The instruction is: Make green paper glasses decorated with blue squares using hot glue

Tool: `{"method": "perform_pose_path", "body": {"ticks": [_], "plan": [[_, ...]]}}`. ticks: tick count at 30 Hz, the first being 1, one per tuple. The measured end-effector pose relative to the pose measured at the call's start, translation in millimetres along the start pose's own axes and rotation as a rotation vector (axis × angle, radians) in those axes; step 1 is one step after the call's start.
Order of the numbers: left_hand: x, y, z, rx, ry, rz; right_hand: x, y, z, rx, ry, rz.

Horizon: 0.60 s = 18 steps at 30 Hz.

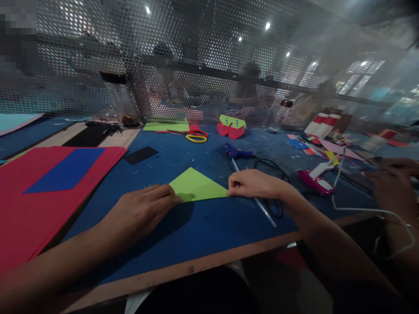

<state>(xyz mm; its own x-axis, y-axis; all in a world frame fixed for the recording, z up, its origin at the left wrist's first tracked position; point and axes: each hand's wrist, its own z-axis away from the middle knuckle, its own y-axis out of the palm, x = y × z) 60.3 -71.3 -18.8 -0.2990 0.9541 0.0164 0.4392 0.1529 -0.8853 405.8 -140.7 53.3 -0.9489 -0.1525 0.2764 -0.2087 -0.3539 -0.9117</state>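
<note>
A lime-green sheet of paper (199,186), folded to a triangle, lies on the blue tabletop with its peak pointing away from me. My left hand (147,205) has its fingers closed on the left corner. At the opposite corner, my right hand (250,184) pinches the paper between thumb and curled fingers. Just beyond the right hand is a blue glue gun (237,151), its clear glue stick (263,212) running beneath my wrist toward the table's front.
Red sheets (19,226) with a blue strip (70,168) lie left. Yellow-handled scissors (196,137), a red-and-green paper piece (231,126) and a bottle (119,98) stand or lie behind. A pink glue gun (316,182) and another person's hands (393,183) are right.
</note>
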Motion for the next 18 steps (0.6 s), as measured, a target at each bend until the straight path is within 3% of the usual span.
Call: {"method": "perform_pose_path", "body": {"ticks": [18], "plan": [[5.3,4.6,5.1,0.032,-0.020,0.024,-3.2,-1.2,3.4,-0.011,0.000,0.013]]}}
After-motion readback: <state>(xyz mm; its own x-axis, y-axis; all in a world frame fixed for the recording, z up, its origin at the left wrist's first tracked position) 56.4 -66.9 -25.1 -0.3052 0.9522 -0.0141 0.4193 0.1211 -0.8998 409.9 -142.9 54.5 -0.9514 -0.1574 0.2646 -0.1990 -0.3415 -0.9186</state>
